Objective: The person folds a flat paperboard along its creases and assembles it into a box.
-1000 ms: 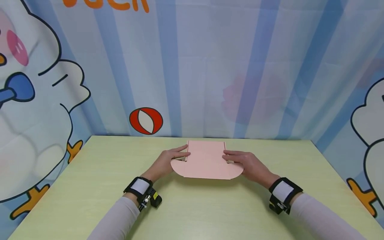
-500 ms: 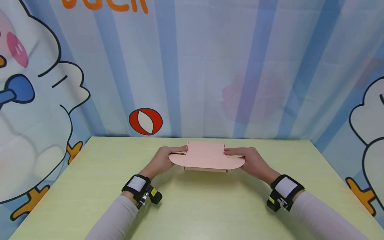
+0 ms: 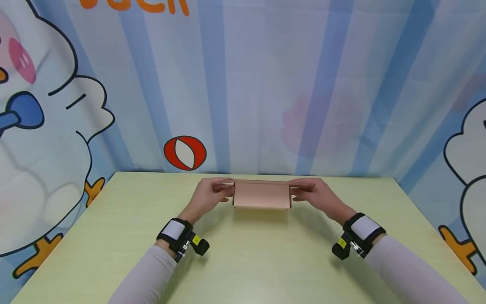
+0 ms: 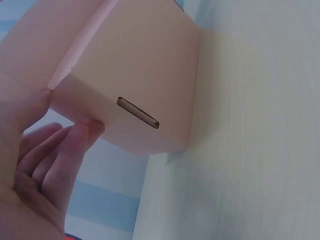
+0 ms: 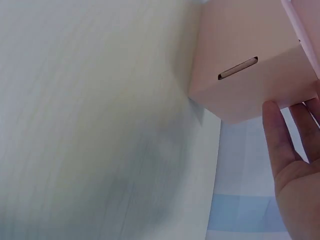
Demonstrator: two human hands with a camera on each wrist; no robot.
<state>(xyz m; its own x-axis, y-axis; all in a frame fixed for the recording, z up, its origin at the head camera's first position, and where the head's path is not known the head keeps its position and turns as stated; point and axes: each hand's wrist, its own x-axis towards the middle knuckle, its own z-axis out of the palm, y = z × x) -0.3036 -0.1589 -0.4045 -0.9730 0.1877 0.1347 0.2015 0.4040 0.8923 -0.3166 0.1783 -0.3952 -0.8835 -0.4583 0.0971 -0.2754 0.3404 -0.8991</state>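
A pink cardboard box (image 3: 262, 195) sits between my hands near the far side of the table. Its lid (image 3: 262, 182) appears as a thin edge along the top in the head view. My left hand (image 3: 206, 195) holds the box's left end, fingertips against the side panel and thumb near the lid's flap (image 4: 47, 37). At the opposite end, my right hand (image 3: 318, 196) grips in a similar way; part of it is cut off in the right wrist view. Narrow slots show along the box's lower edge, one slot (image 4: 137, 112) in the left wrist view.
A pale yellow-green table (image 3: 258, 261) carries the box. Behind it hangs a striped blue curtain (image 3: 262, 84) printed with cartoon figures and a red-and-white ball. Black wrist cameras are strapped to both arms.
The lid's rounded front flap, facing me earlier, has swung up out of sight, and the box's front panel now shows. My hands have shifted up to its ends.
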